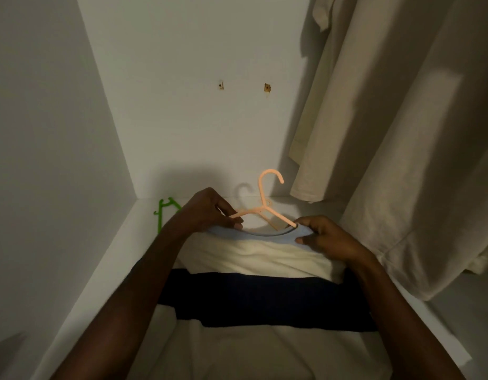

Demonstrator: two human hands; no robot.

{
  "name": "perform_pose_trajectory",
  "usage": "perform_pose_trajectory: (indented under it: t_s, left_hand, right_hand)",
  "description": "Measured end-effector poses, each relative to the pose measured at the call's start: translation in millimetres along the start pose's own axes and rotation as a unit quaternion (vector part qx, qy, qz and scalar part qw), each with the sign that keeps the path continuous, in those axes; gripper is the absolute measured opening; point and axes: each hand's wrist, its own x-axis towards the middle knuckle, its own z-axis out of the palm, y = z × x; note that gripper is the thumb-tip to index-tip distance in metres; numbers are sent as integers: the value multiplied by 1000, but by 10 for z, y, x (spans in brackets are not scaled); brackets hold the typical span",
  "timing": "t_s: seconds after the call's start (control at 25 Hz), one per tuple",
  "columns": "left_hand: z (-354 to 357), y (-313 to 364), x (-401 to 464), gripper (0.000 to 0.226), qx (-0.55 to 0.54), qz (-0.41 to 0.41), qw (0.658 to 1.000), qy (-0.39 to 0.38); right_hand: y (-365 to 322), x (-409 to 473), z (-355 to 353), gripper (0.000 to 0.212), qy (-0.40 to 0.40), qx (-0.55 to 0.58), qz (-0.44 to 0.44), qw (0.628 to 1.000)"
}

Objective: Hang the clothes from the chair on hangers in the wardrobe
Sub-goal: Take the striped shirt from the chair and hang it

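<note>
Status check, inside the wardrobe (199,64). The striped shirt (264,270) — pale blue at the collar, then cream, navy, cream — lies flat on the wardrobe floor (106,270) in front of me, collar pointing to 12 o'clock. The peach hanger (264,207) sits at the neck opening, hook up toward 12 o'clock.

Hands: my left hand (210,212) pinches the hanger's left arm at the collar edge, roughly 10 o'clock from the shirt's centre. My right hand (325,237) grips the collar fabric at about 2 o'clock, thumb and fingers curled over the blue band where the hanger's right arm goes under it.

Done so far, judging by what lies here: at least 2 cream garments (388,133) already hang at 1 to 3 o'clock. The rail itself is out of frame.

In hand: the hanger seems only partly seated — its right arm is under the cloth, its left arm bare outside the collar.

Left: seat both shoulders, lift, hook onto the rail. A green hanger (163,212) lies at 10 o'clock against the left wall, unused — possibly for another garment. The chair is not in view, so I cannot tell how many clothes remain.
</note>
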Motion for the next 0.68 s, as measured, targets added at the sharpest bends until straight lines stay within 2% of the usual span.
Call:
perform_pose_trajectory:
  t_s: [0.08,0.16,0.24,0.36,0.4,0.48,0.52,0.68]
  left_hand:
    - [-74,79,-36,44,25,2,1000,-10]
    - [-94,56,-76,61,66,-43,996,-29]
    - [-55,-46,-127,58,91,-70,991,-63]
    - [8,-176,-243,63,41,-66,994,-75]
    - [6,-179,-280,56,17,-60,995,-75]
    - [-51,-89,-380,26,-21,-35,996,-79]
    - [-95,-39,-430,18,-38,-14,997,-72]
    - [-230,138,-614,15,-83,58,994,46]
  right_hand:
    - [-119,-48,-52,23,39,40,-25,998]
    - [-178,-76,-79,27,64,51,-51,995]
    - [-221,-118,-62,33,80,61,-57,993]
    - [-221,-189,-30,39,97,72,-47,992]
    - [-225,-207,-30,37,105,82,-45,990]
    - [-266,-232,-36,36,120,100,-48,987]
    - [-302,-249,-37,34,124,107,-49,985]
    - [-567,-349,-47,33,152,119,-72,979]
